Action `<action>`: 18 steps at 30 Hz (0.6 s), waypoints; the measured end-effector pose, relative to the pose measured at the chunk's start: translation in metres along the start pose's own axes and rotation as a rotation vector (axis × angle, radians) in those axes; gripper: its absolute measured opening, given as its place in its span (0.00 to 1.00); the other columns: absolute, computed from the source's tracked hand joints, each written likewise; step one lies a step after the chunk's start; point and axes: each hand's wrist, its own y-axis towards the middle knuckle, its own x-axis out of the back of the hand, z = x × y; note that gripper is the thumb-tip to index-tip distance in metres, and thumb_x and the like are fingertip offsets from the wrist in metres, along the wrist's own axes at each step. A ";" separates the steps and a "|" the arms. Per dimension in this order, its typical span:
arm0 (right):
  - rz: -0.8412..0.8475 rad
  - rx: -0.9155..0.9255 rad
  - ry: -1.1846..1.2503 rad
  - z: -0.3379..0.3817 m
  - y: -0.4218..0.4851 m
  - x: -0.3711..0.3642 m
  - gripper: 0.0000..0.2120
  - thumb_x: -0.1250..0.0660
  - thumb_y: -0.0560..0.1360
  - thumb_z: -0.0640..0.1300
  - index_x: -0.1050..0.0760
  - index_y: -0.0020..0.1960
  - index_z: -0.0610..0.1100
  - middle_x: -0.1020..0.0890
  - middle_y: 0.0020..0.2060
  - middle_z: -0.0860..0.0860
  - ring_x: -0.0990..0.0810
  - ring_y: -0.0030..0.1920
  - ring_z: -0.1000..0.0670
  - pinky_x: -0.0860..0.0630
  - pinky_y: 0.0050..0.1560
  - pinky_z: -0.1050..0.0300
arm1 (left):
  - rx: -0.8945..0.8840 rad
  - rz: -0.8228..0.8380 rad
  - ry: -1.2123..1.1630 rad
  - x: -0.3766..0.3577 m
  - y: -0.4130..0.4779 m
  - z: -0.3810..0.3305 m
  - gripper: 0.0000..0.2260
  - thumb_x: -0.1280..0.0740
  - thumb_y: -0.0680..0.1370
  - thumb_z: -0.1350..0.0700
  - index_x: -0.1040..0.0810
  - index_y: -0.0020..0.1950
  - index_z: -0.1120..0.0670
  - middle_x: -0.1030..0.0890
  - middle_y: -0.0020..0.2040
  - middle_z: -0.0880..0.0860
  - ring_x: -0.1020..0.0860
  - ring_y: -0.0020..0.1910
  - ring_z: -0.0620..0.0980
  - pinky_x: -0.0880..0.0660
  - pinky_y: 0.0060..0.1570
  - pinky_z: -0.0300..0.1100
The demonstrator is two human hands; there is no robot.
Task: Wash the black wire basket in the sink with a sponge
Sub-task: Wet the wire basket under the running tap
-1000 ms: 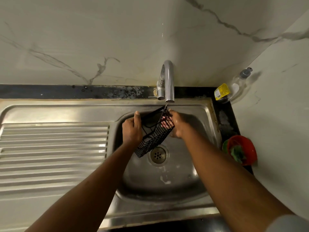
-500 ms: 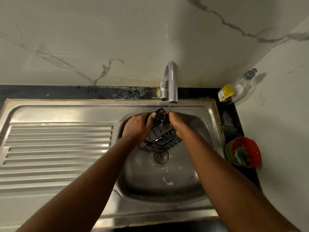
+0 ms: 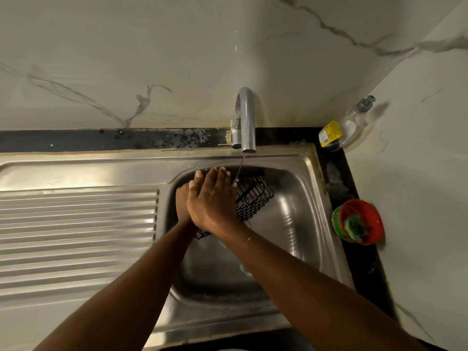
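- We see a stainless-steel sink [image 3: 304, 198] with a rounded basin and, to its left, a ribbed draining board [image 3: 76, 224] whose ridges catch the light.
- The black wire basket [image 3: 253, 198] is a thin-rod grid, rectangular, held tilted inside the basin near its back wall, partly hidden behind the hands.
- A curved chrome tap [image 3: 247, 117] lets a thin stream of water [image 3: 240, 165] fall onto the basket's upper edge.
- Our right hand [image 3: 212, 201] lies flat over the basket's left part, fingers straight and close together, pointing toward the wall.
- Our left hand [image 3: 182, 198] sits just behind and beneath the right one, mostly covered; we cannot tell whether it grips the basket.
- The wall [image 3: 126, 59] is pale, glossy marble with grey veins; a dark speckled strip of tabletop [image 3: 101, 139] runs behind the sink.
- In the right corner stands a clear plastic bottle [image 3: 352, 125] with a yellow label and a grey pump.
- Nearer, a red round bowl [image 3: 374, 224] holds a green scrubbing sponge [image 3: 354, 228].
- Half a second ago the hands were apart, one at each side of the basket; now they overlap on its left side.
- The basket has turned, so its mesh now shows to the right of the hands, not between them.
- The view has shifted slightly; the sponge stays in the bowl.
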 end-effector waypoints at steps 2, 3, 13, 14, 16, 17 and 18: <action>-0.005 -0.022 0.011 -0.014 0.010 -0.004 0.39 0.63 0.82 0.68 0.58 0.84 0.43 0.57 0.83 0.44 0.60 0.83 0.44 0.61 0.81 0.38 | 0.007 -0.113 -0.034 0.015 -0.002 -0.002 0.15 0.39 0.88 0.54 0.15 0.56 0.61 0.15 0.49 0.58 0.20 0.46 0.49 0.28 0.48 0.39; 0.002 -0.086 0.053 -0.028 0.018 -0.002 0.41 0.64 0.81 0.69 0.59 0.84 0.43 0.58 0.83 0.44 0.60 0.83 0.44 0.61 0.81 0.38 | 0.026 -0.153 -0.081 0.022 -0.005 0.000 0.20 0.42 0.89 0.51 0.16 0.48 0.60 0.17 0.41 0.56 0.22 0.38 0.51 0.29 0.40 0.43; -0.101 -0.535 0.295 -0.144 0.084 0.001 0.31 0.50 0.85 0.60 0.25 0.69 0.36 0.23 0.68 0.35 0.25 0.68 0.36 0.28 0.68 0.44 | 0.098 -0.152 -0.146 0.024 -0.017 -0.005 0.29 0.47 0.88 0.41 0.25 0.37 0.58 0.28 0.29 0.51 0.30 0.28 0.48 0.36 0.29 0.41; -0.118 -0.518 0.282 -0.131 0.084 0.002 0.28 0.48 0.85 0.58 0.26 0.71 0.37 0.25 0.69 0.35 0.26 0.68 0.36 0.28 0.68 0.44 | 0.098 -0.148 -0.143 0.025 -0.016 -0.004 0.28 0.47 0.88 0.41 0.26 0.36 0.56 0.29 0.29 0.51 0.31 0.27 0.47 0.36 0.28 0.41; -0.102 -0.495 0.194 -0.105 0.076 0.001 0.31 0.46 0.83 0.61 0.34 0.76 0.39 0.31 0.73 0.35 0.32 0.72 0.36 0.30 0.69 0.42 | 0.097 -0.164 -0.116 0.029 -0.015 -0.001 0.26 0.47 0.88 0.42 0.28 0.35 0.53 0.29 0.28 0.51 0.31 0.27 0.47 0.37 0.26 0.39; -0.084 -0.463 0.132 -0.092 0.068 0.000 0.35 0.47 0.82 0.63 0.39 0.79 0.39 0.36 0.76 0.35 0.37 0.75 0.35 0.34 0.72 0.40 | 0.093 -0.172 -0.104 0.029 -0.015 0.002 0.26 0.47 0.88 0.43 0.28 0.34 0.53 0.29 0.28 0.51 0.31 0.27 0.47 0.37 0.26 0.38; -0.059 -0.403 0.071 -0.079 0.060 -0.003 0.38 0.48 0.82 0.64 0.44 0.82 0.39 0.42 0.80 0.35 0.43 0.79 0.34 0.42 0.77 0.37 | 0.092 -0.179 -0.100 0.029 -0.015 0.003 0.27 0.47 0.88 0.43 0.28 0.34 0.53 0.29 0.28 0.51 0.30 0.27 0.47 0.38 0.26 0.37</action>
